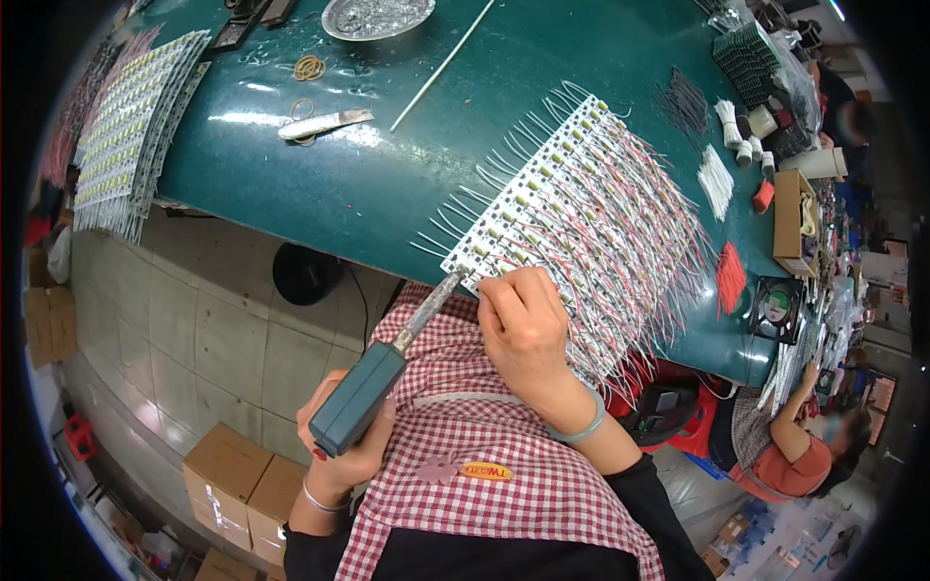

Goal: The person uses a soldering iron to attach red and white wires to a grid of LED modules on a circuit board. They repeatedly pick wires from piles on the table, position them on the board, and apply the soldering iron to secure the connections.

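My left hand [349, 426] is closed around the dark green body of a soldering gun [360, 397]. Its metal barrel slants up to the near left corner of a white circuit board panel [523, 200], the tip at or very close to the board. Rows of yellowish parts and many red and white wires cover the panel, which lies tilted on the table. Beside that corner, my right hand [526, 324] is closed in a pinch; what its fingertips hold is hidden. Short white wires [441, 228] stick out along the panel's left edge.
The green table [407, 165] carries a metal dish [378, 17], a knife [325, 124], rubber bands and a thin white rod [441, 68]. More panels [136, 126] overhang its left end. Wire bundles [715, 184] and a fan [775, 308] lie right, near a seated person [790, 450].
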